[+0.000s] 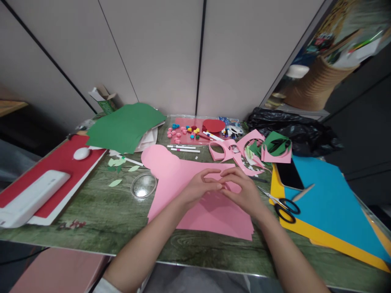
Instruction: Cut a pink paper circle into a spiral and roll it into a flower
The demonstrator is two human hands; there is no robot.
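Observation:
My left hand (200,188) and my right hand (242,191) meet above a stack of pink paper sheets (214,217). Their fingers are curled, and thumbs and fingertips come together in pinches. A bit of pink shows between the fingers, but it blends with the paper beneath, so what they hold cannot be made out. Pink paper circles (161,160) overlap the stack's upper left corner. Left of the stack lies a clear round lid or dish (143,186). Black-handled scissors (285,205) rest to the right of my right hand.
Green paper (126,126) lies at the back left, near leaf cutouts (115,183) and a white device (36,197). Behind the stack are markers (185,150) and a clear tray (183,140) with small coloured pieces. Pink offcuts (250,142), a phone (289,175) and blue paper (330,199) occupy the right.

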